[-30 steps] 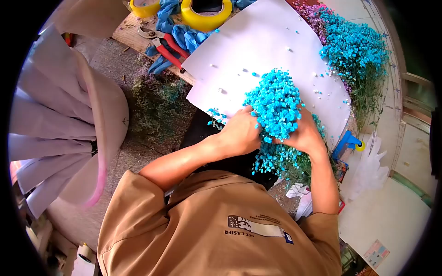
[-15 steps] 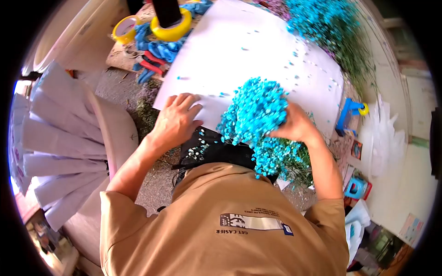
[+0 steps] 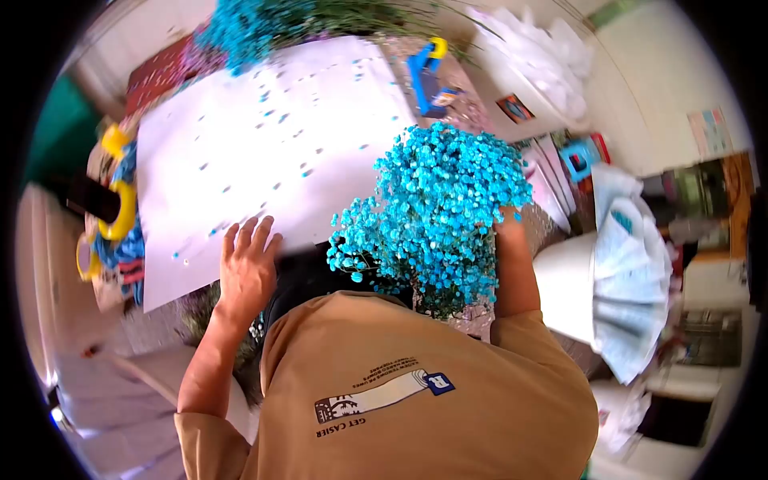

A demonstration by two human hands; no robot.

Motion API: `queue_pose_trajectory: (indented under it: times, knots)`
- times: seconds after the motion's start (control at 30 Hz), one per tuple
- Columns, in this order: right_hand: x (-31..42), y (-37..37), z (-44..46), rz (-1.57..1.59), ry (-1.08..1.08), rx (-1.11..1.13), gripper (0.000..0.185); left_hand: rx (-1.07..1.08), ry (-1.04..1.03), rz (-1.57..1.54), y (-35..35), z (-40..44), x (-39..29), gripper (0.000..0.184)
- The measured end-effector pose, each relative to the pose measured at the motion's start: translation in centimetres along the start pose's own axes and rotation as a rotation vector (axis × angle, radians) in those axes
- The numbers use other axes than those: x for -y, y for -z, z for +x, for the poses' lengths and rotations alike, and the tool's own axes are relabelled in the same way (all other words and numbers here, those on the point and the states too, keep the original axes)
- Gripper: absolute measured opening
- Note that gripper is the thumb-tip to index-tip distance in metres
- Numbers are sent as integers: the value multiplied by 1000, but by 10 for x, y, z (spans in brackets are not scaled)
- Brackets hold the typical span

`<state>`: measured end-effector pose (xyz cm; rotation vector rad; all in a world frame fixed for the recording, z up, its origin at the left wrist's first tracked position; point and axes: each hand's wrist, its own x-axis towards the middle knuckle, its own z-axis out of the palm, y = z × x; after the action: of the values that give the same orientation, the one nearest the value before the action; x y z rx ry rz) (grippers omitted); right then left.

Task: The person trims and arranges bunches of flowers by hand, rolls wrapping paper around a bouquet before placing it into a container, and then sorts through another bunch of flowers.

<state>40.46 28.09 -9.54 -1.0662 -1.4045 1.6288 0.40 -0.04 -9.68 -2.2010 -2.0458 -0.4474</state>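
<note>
A large bunch of blue baby's breath (image 3: 452,192) stands up on my right side, its heads reaching over the paper's near right corner. My right hand (image 3: 510,221) is behind it, mostly hidden by the blooms; only the wrist side shows, and it holds the bunch. Fingers apart, my left hand (image 3: 249,260) rests at the near edge of a big white sheet of paper (image 3: 240,144), holding nothing. Loose blue florets are scattered over the sheet.
More blue flowers (image 3: 252,28) with green stems lie beyond the paper. A blue tape dispenser (image 3: 424,80) stands at its right. Yellow tape rolls (image 3: 122,210) and red-handled pliers (image 3: 130,270) sit at the left. A white bucket (image 3: 566,290) holds pleated wrapping at the right.
My view has swung to the right. The flower bunch is now more upright and spread, hiding most of my right hand. My left hand stays by the paper's near edge, fingers more stretched out.
</note>
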Motion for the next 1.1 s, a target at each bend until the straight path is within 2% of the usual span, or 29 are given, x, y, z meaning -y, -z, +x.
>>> queue_pose_trajectory:
  times: [0.07, 0.1, 0.13, 0.17, 0.2, 0.27, 0.3, 0.33, 0.37, 0.4, 0.47, 0.53, 0.57, 0.63, 0.67, 0.73, 0.77, 0.83, 0.87, 0.93, 0.97, 1.0, 1.1]
  knots:
    - [-14, 24, -21, 43, 27, -110, 57, -33, -75, -16, -2, 26, 5, 19]
    - [-19, 37, -29, 55, 43, -158, 57, -28, -103, -46, 0, 39, 15, 18]
    - [-23, 47, -35, 64, 59, -201, 56, 228, 37, -10, -1, 59, 34, 20]
    - [-25, 57, -39, 74, 76, -240, 56, 163, 92, -75, 6, 76, 51, 22]
    - [-26, 66, -40, 77, 97, -275, 55, 295, 141, 62, 30, 104, 66, 26]
    - [-26, 84, -41, 81, 132, -339, 54, -6, -78, 34, 42, 147, 153, 29]
    - [-23, 92, -42, 73, 151, -367, 54, 80, 118, 117, 98, 176, 138, 29]
    - [-21, 99, -43, 70, 163, -394, 53, -2, 2, 61, 135, 198, 152, 29]
    - [-19, 105, -46, 60, 180, -421, 53, -163, 32, 180, 168, 213, 156, 30]
    - [-17, 110, -49, 53, 195, -450, 52, -295, 111, 256, 197, 218, 137, 29]
    - [-13, 116, -54, 28, 225, -502, 51, -365, 8, 416, 257, 200, 32, 20]
    - [-7, 121, -56, 3, 255, -538, 50, -307, -186, 592, 261, 180, -3, 15]
    - [-3, 123, -56, -10, 275, -541, 50, -310, -193, 685, 234, 170, 10, 28]
    - [12, 135, -58, -47, 317, -536, 49, -310, -99, 429, 190, 145, -40, 28]
    - [25, 151, -56, -68, 326, -426, 47, -215, -57, 399, 172, 141, -50, 29]
    - [43, 161, -58, -177, 309, -419, 48, -174, 99, 293, 118, 136, -50, 27]
    - [51, 161, -55, -258, 284, -432, 49, -252, 79, 203, 81, 130, -36, 29]
    - [66, 159, -46, -454, 245, -452, 50, -181, 103, 135, 19, 119, -23, 26]
    - [74, 154, -41, -563, 224, -457, 50, -257, 72, 157, -21, 107, -16, 26]
    - [95, 148, -30, -795, 199, -470, 52, -15, 54, 141, -51, 89, -28, 27]
    - [106, 141, -22, -912, 196, -476, 52, 20, 69, -6, -63, 76, -34, 31]
    - [119, 131, -15, -1019, 209, -485, 53, 139, 74, -21, -78, 72, -40, 34]
    - [158, 61, 7, -1230, 369, -487, 55, -33, -72, 58, -94, 45, -52, 41]
